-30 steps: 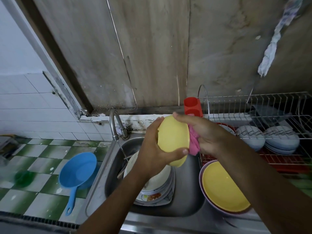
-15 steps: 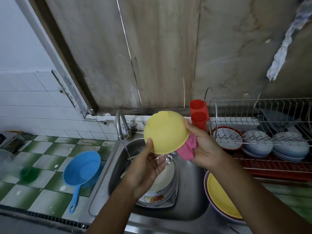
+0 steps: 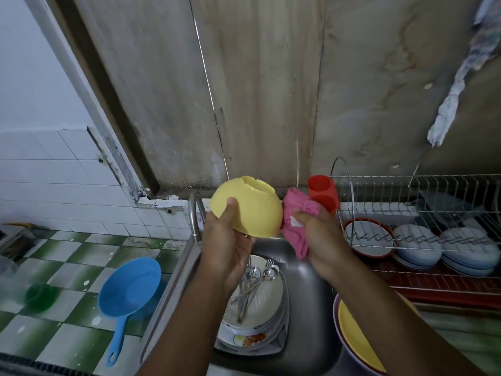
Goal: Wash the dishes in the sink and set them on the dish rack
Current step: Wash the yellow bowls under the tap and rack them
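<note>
Left hand holds the yellow bowl upside down above the far end of the sink, base tilted up and away. Thumb lies flat on the outer wall. The other fingers go under the rim and are mostly hidden, so I can't tell their spread. Right hand has its fingers curled tight round a bunched pink cloth. The cloth touches the bowl's right side.

In the sink under the hands is a stack of dirty plates with spoons and forks lying on top. Faucet is just left of the bowl.

Dish rack stands right of the sink, with grey plates leaning in a row in it. Red cups are at its far left end, just behind the cloth. Near right, a yellow plate sits in a purple basin. Blue dipper lies on the checked tiles, left.
</note>
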The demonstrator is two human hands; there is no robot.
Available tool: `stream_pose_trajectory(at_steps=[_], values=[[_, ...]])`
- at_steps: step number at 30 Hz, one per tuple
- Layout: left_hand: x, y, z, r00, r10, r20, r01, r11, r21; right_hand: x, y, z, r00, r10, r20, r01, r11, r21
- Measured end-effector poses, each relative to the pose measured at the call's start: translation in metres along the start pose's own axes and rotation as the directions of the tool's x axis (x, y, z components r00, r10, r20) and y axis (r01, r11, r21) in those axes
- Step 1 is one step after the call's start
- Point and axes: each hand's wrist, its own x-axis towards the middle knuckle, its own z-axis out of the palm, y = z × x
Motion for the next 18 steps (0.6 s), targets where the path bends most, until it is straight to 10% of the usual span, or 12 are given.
stream_pose_trajectory(at_steps=[7,11,18], values=[[0.0,-0.008,0.011,0.995,0.07,-0.068,-0.061,0.99,0.128,-0.031,0.035,0.052,0.843,-0.516,0.155,0.51,0.672,-0.538],[-0.013,-0.012,0.016,0.997,0.071,-0.01,-0.07,0.989,0.127,0.002,0.012,0.04,0.96,-0.235,-0.149,0.18,0.933,-0.311],[-0.013,-0.009,0.024,0.993,0.117,0.02,-0.118,0.983,0.142,-0.009,0.015,0.052,0.906,-0.399,-0.142,0.343,0.889,-0.304]])
